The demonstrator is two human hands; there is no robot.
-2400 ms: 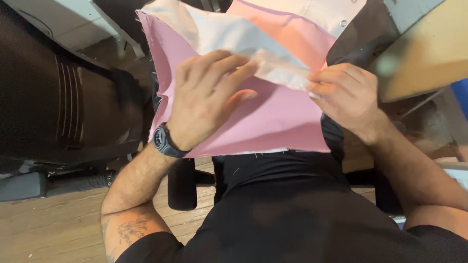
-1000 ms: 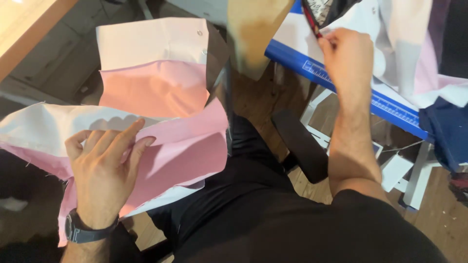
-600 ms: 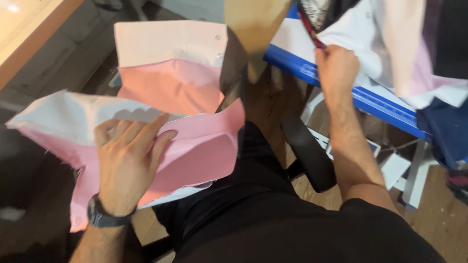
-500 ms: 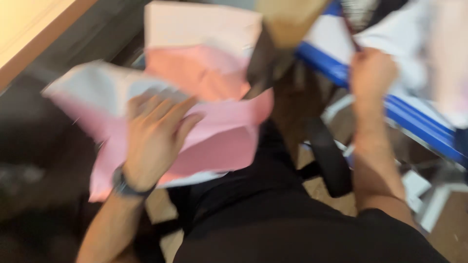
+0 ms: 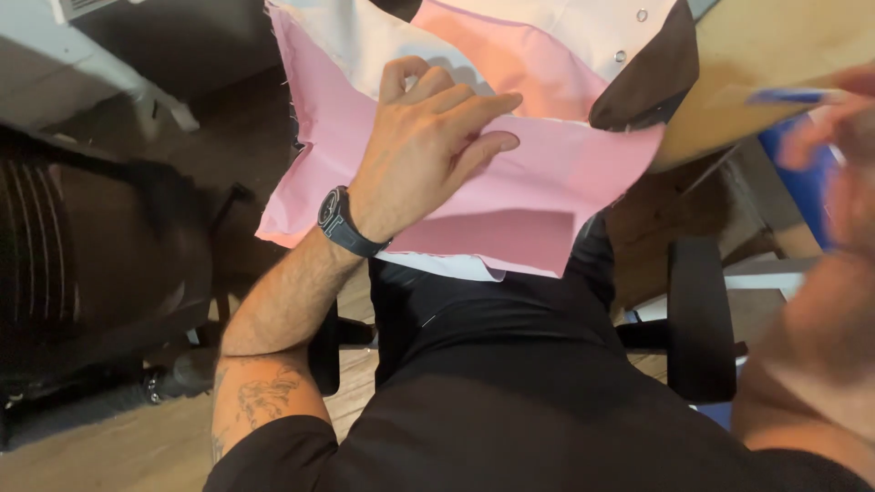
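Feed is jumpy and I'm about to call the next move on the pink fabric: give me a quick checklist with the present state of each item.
1. Left hand flat on the pink fabric: ok, palm down, fingers spread.
2. Fabric supported on the lap: ok, though its left edge hangs over the side.
3. Right hand in clear view: not ok, it is raised at the right edge and blurred.
4. What the right hand holds: cannot tell, only a blurred blue streak shows by the fingers.
5. White snap-buttoned piece apart from the pink fabric: cannot tell, they overlap.
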